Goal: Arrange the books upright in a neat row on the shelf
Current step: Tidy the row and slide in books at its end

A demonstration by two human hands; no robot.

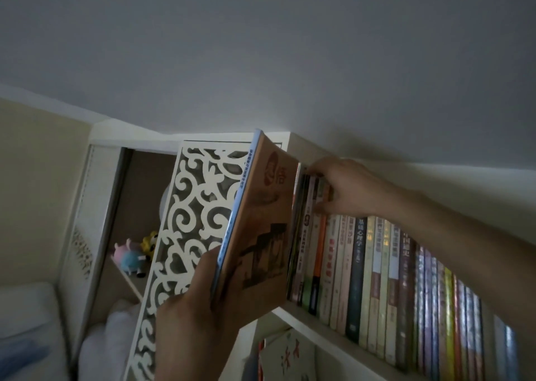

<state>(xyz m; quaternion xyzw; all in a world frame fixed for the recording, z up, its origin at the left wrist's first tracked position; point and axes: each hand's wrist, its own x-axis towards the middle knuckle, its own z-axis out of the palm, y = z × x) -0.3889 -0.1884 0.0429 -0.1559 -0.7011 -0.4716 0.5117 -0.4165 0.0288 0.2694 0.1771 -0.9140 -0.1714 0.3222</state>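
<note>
A white shelf (301, 318) runs down to the right and carries a row of books (377, 279) standing upright, spines outward, packed side by side. Beneath it a lower shelf compartment holds a pale book with red characters (290, 357). To the left, another shelf board (129, 279) bears soft toys (132, 254).

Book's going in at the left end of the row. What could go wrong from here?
1. The left hand grips the orange book only at its lower corner and it tilts; it may slip or jam against the fretwork panel.
2. The right hand holds the tops of the leftmost books in the row; letting go early may let them lean into the gap.
3. Dim light hides the gap's width.
</note>
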